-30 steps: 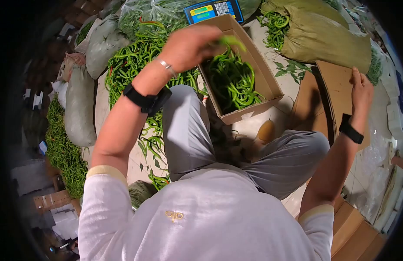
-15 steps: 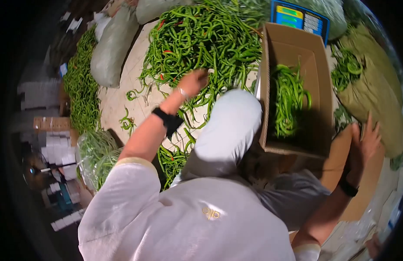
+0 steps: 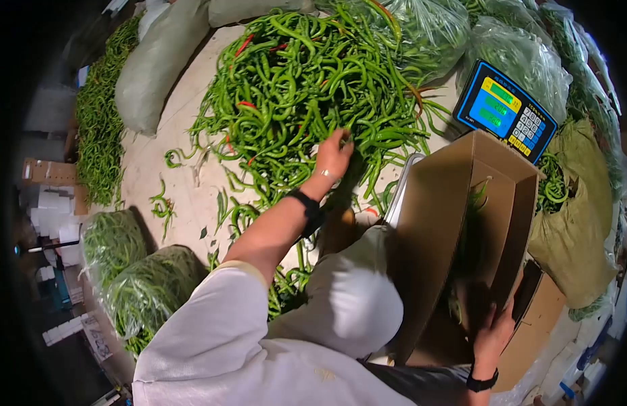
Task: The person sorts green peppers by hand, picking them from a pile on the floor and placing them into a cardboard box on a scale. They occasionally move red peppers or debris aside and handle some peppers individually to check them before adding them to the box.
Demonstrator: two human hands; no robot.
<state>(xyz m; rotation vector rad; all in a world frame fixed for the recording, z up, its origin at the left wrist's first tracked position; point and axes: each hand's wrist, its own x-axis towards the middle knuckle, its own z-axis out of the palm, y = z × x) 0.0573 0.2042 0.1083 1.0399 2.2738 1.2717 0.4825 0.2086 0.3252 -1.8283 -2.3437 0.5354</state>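
A pale floor (image 3: 148, 162) is spreading beneath the work, with its far edges falling into shadow. On it, a large heap of green peppers (image 3: 293, 88) is lying in front of the person, with a few red peppers (image 3: 244, 46) showing among the green. The left hand (image 3: 332, 159) is reaching to the near side of the heap; its fingers are curling at the peppers, but whether they are gripping one cannot be told. A silver bracelet (image 3: 330, 176) and a black watch (image 3: 307, 203) are circling that wrist.

To the right of the heap, a tall open cardboard box (image 3: 428, 223) is standing beside the person's knee (image 3: 367, 298), its shaded inside holding some green peppers (image 3: 474, 210). The right hand (image 3: 491, 338) is resting at the near end of the box, its fingers partly spreading against the cardboard and not clenching. A black band (image 3: 482, 380) is circling this wrist.

Just beyond the box, a blue scale display (image 3: 506, 111) is glowing. A yellowish sack (image 3: 574, 223) is lying to its right with peppers showing at its mouth, clear plastic bags (image 3: 516, 61) are bulging behind the display, and a whitish sack (image 3: 148, 81) is lying left of the heap.
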